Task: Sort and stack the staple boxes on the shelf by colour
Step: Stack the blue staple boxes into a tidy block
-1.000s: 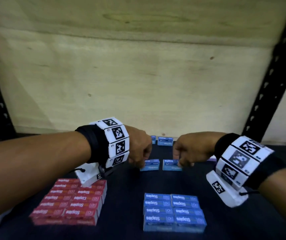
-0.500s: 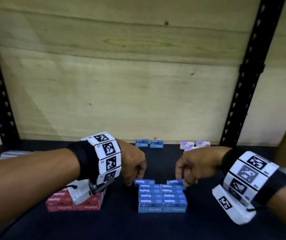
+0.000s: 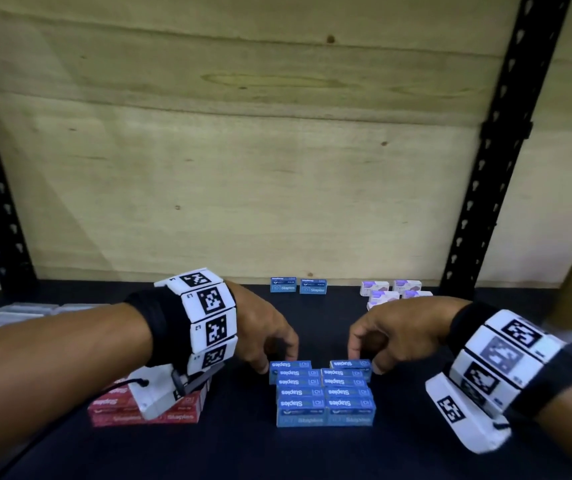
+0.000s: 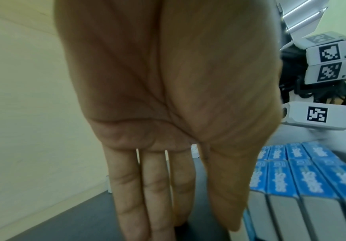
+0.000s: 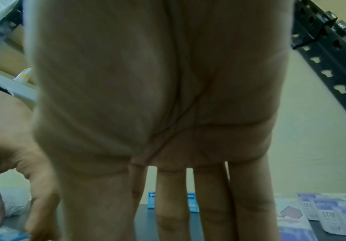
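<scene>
A block of blue staple boxes [image 3: 326,393] stands mid-shelf, several boxes in two columns. At its back lie two more blue boxes: the left one [image 3: 289,364] under my left hand [image 3: 275,358], the right one [image 3: 350,363] under my right hand [image 3: 366,359]. Both hands touch their box with fingertips only. In the left wrist view my left hand [image 4: 157,195] shows straight fingers beside the blue block [image 4: 312,176]. My right hand [image 5: 188,203] likewise has straight fingers, thumb spread. A red stack [image 3: 146,407] sits left, partly hidden by my left wrist.
Two loose blue boxes [image 3: 298,289] stand at the back wall, also seen as blue boxes [image 5: 151,202]. Several white-purple boxes [image 3: 395,292] lie back right. Clear boxes [image 3: 25,311] sit far left. Black uprights [image 3: 485,202] frame the dark shelf [image 3: 236,445].
Both hands carried a blue box from the shelf's middle back to the blue block and set it at the block's rear. Their fingers have gone from curled to straight.
</scene>
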{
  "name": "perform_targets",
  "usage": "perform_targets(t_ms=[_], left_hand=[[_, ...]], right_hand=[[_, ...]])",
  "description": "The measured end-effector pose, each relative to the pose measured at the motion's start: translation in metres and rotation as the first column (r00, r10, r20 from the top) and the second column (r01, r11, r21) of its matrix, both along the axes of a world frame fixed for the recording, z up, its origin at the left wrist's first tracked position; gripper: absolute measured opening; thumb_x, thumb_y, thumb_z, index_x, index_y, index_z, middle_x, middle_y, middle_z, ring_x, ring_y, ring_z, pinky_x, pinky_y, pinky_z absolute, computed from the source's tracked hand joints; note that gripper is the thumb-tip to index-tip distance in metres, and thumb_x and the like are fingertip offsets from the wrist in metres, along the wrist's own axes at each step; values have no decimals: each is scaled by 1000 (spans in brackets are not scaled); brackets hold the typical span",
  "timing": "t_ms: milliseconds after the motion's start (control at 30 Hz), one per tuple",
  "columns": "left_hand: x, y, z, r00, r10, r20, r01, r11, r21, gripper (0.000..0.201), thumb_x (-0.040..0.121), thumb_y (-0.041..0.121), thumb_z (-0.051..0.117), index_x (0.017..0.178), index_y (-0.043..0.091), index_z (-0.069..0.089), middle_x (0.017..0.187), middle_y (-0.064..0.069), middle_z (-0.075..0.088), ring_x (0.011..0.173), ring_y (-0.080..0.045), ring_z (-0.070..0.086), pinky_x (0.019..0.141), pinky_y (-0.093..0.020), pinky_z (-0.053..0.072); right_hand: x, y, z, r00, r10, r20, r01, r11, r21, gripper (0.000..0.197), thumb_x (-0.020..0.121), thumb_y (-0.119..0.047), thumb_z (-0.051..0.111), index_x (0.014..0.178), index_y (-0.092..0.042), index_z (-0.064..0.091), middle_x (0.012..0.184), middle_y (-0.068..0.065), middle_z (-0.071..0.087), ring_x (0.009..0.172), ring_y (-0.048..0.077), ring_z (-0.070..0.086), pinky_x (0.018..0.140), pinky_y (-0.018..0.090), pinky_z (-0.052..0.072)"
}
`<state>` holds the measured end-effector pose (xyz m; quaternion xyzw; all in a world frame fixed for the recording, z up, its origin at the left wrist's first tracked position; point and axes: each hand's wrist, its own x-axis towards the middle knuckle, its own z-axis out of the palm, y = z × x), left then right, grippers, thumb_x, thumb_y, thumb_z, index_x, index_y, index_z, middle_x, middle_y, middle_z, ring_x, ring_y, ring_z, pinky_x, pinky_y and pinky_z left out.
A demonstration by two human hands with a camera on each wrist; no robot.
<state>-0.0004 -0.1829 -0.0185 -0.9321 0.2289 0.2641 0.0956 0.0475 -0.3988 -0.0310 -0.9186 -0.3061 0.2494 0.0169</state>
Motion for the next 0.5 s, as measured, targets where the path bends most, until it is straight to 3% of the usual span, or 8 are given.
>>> perform_targets(t_ms=[167, 267, 367, 500], left_hand=[[-1, -4, 3, 1000, -12, -13, 12, 1000, 12, 41, 97, 23, 56, 135, 32, 48, 126, 5, 57, 83, -4, 48, 73, -22, 35], [0, -4, 3, 1000, -14, -10, 14, 1000, 20, 40, 97, 24, 57, 135, 32, 48, 126, 5, 57, 93, -7, 46, 79, -26, 34], [0, -5, 1, 1000, -4, -14, 4, 1000, 8, 39, 96, 25, 57, 134, 33, 49, 123, 6, 58, 94, -7, 47, 80, -27, 35], [1, -6, -2, 1000, -6, -7, 6, 1000, -10, 39, 95, 24, 58, 133, 32, 51, 117, 9, 59, 92, -6, 47, 81, -27, 36]], right_hand=[[1, 2, -3, 1000, -4, -8, 4, 1000, -17, 26, 87, -18, 70, 107, -35, 67, 103, -10, 73, 99, 11, 66, 99, 37, 50], [2, 4, -6, 1000, -3, 4, 3, 1000, -17, 26, 87, -20, 71, 108, -35, 67, 97, -12, 72, 96, 11, 66, 97, 36, 50], [1, 9, -9, 999, 14, 44, -13, 999, -35, 25, 86, -22, 71, 106, -37, 67, 85, -16, 64, 89, 10, 62, 95, 38, 51], [-1, 14, -6, 998, 17, 53, -14, 998, -67, 26, 86, -23, 71, 108, -38, 66, 97, -11, 69, 97, 15, 65, 96, 40, 51]])
